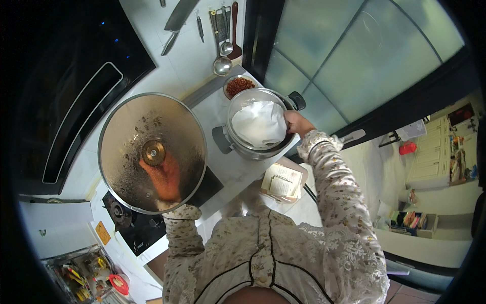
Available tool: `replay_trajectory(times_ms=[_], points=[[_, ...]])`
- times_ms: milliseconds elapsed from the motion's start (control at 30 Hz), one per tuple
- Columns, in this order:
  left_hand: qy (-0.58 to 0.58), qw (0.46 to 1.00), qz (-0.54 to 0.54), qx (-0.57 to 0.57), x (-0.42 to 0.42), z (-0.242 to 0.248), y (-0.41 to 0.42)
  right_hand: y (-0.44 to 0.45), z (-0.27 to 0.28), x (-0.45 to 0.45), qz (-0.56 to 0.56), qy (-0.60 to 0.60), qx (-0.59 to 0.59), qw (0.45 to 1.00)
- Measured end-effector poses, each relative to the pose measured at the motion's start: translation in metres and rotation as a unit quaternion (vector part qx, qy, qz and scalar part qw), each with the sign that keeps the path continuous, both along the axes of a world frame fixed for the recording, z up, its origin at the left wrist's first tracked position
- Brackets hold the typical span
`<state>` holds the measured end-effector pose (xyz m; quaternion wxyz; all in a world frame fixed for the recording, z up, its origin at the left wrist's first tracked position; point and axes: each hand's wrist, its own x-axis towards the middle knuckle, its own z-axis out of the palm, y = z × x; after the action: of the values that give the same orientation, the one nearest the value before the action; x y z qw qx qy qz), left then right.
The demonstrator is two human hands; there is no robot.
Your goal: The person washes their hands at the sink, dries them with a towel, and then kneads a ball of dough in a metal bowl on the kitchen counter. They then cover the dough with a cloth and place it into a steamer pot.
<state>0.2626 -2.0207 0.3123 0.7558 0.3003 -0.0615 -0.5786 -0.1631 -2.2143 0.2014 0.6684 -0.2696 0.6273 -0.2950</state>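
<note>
My left hand [167, 182] holds up a large tinted glass lid [121, 129] with a metal rim. Its wet underside faces me, and my hand shows through the glass behind the knob [153, 152]. A metal pot [254, 152] with dark side handles stands on the counter. Over its opening sits a lighter shallow bowl [246, 95], slightly off centre. A crumpled white sheet [258, 123] lies in this bowl; I cannot tell whether it is paper or cloth. The fingers of my right hand [297, 123] grip the bowl's right edge, partly hiding it.
Behind the pot is a bowl of reddish-brown beans or nuts [240, 86]. A cleaver [176, 22] and ladles [222, 66] hang on the wall. A gas hob [140, 231] lies below the lid. Right of the counter is a frosted glass door [341, 53].
</note>
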Motion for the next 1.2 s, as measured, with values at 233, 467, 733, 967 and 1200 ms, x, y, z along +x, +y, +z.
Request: replay_trajectory(times_ms=[233,467,733,967,1200], points=[[-0.07,0.994,-0.043,-0.074,-0.009,-0.001,0.003,-0.038,-0.09,0.004,-0.119,0.041,-0.083,0.989],[-0.054,0.995,-0.039,-0.076,-0.013,0.012,0.013,-0.021,-0.07,-0.007,-0.028,0.064,-0.115,0.991],[-0.049,0.995,-0.05,-0.077,-0.006,0.013,0.021,0.001,-0.014,0.006,-0.08,-0.113,0.01,0.99],[-0.023,1.0,-0.013,0.011,-0.006,0.021,0.018,0.023,0.003,0.017,-0.112,-0.166,-0.021,0.98],[-0.064,0.996,-0.052,-0.042,-0.011,0.023,0.014,0.023,0.045,0.009,0.098,0.083,0.011,0.992]])
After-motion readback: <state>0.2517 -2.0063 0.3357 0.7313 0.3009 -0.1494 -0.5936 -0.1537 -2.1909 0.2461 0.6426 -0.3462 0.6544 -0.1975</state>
